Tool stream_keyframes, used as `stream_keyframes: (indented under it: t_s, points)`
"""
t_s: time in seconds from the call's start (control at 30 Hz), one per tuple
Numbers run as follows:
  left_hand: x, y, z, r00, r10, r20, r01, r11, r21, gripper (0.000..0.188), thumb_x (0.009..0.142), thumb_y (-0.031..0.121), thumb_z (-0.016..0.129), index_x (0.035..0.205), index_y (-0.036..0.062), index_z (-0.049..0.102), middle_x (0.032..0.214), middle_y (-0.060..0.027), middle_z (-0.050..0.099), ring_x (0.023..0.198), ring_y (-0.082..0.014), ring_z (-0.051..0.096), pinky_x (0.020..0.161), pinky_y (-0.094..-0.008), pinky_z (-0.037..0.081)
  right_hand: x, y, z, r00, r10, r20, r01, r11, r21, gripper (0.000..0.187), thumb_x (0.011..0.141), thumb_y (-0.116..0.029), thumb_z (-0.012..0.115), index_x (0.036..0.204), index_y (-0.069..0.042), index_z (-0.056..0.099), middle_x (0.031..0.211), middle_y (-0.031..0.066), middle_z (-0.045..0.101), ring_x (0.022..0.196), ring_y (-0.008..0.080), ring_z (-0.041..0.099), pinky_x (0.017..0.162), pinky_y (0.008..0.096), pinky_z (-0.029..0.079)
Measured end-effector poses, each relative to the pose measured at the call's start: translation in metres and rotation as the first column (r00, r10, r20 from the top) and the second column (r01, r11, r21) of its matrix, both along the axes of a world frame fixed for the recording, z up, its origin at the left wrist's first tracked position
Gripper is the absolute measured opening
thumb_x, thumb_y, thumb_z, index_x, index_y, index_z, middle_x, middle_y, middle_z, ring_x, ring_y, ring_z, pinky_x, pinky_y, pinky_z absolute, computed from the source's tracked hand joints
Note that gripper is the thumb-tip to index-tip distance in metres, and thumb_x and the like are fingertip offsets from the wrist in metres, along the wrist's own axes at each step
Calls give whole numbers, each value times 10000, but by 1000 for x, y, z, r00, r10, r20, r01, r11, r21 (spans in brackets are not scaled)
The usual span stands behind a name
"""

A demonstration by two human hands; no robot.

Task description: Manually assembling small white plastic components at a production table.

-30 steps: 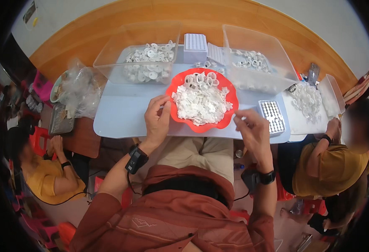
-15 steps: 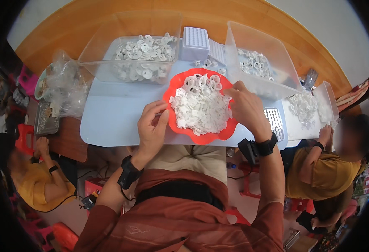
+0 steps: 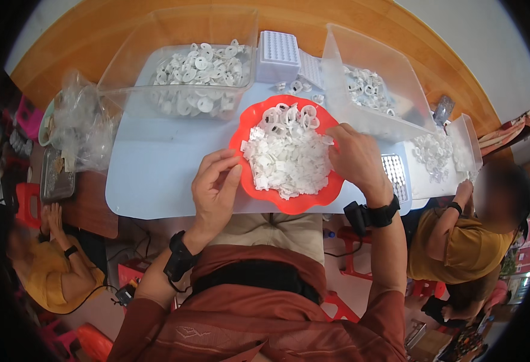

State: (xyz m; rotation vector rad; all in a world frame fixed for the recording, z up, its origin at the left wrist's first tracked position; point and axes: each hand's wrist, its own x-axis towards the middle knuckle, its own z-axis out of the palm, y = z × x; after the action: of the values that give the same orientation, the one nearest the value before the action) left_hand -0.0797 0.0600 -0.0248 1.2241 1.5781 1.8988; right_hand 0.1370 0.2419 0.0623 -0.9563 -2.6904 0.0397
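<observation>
A red scalloped bowl [image 3: 293, 205] rests on the light blue board in front of me. Small white flat pieces [image 3: 289, 163] fill most of it, and several white ring-shaped parts [image 3: 277, 119] lie at its far side. At the bowl's left rim is my left hand [image 3: 215, 190], its bent fingers and thumb closed on the edge. My right hand [image 3: 360, 161] reaches over the right rim with curled fingers held together among the white pieces. Whatever those fingertips pinch is hidden.
A clear bin [image 3: 114, 89] of white round parts stands far left; another clear bin [image 3: 397, 123] stands far right. Between them are a pale lilac rack [image 3: 278, 66] and loose parts. A tray of silvery discs [image 3: 393, 175] lies right. People sit on both sides.
My right fingers have dipped lower and curled in at the bowl's right side. My left hand stays at the left rim. The whole view has shifted slightly.
</observation>
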Motion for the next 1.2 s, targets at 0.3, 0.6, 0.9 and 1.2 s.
stream_keyframes:
  t_s: [0.3,0.6,0.9,1.2]
  points:
    - [3,-5,-3,997,31,-65,-29,999,25,241,943,66,668,1157,-39,641,1268,-135,568,1000,-154,622,848,-266,524,14,-31,12,920,-217,-326,79,919,-386,235,781,-59,704,1015,-35,696,769,88,676,587,187,608,576,321,483]
    - [28,-17,32,995,-93,-47,94,995,26,243,925,13,672,1160,-32,634,1269,-152,571,1038,-155,606,873,-270,509,14,-64,0,647,-400,-650,-297,652,-697,157,836,-33,744,975,16,692,695,-37,612,570,13,496,506,181,352]
    - [51,-10,62,910,-320,264,316,947,59,277,935,14,666,1203,-46,627,1186,-106,605,1034,-137,614,888,-269,536,1,-93,4,585,-519,-623,-503,370,-781,196,850,-27,736,1037,23,700,832,54,719,630,41,596,516,193,481]
    - [48,-8,67,758,-447,475,508,861,0,264,969,45,632,1207,-70,618,1121,-100,666,1032,-142,637,897,-270,531,5,-93,-13,585,-549,-596,-530,297,-794,169,861,-32,723,1020,25,712,837,64,722,570,42,584,502,185,487]
